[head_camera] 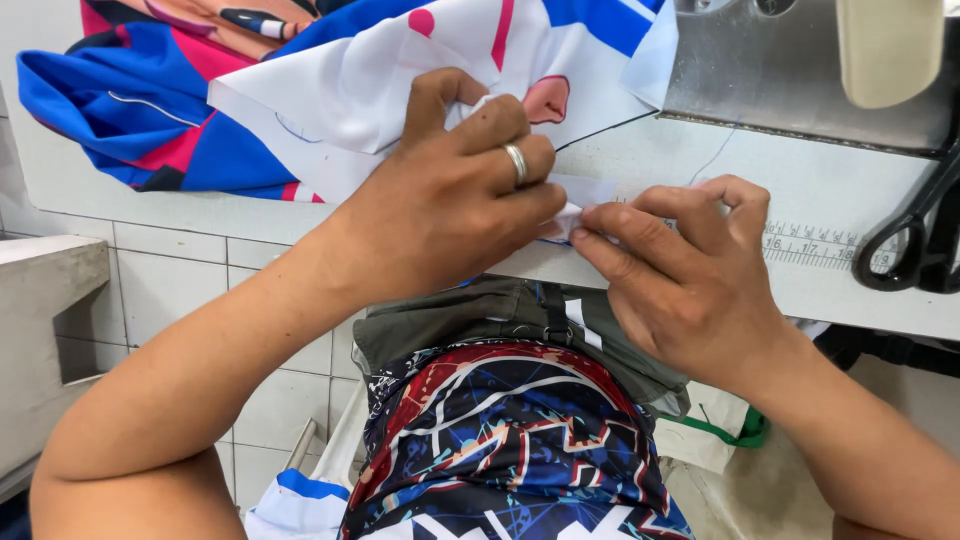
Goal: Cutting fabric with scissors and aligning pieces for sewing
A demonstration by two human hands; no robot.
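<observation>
White cloth strip (583,200), folded and creased, is pinched between the fingers of left hand (450,190) and right hand (680,270).

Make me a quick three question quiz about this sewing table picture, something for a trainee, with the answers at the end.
1. True or false: the left hand wears a ring.
2. Which tool lies at the table's right edge? A) black scissors B) a red hammer C) a yellow brush
3. Fill in: both hands pinch a small folded piece of ____ fabric.

Key
1. True: a silver ring sits on one finger.
2. A: the black scissors lie beside the printed ruler strip.
3. White: the right hand and the left meet on the white fabric, near the table's front edge.
</observation>
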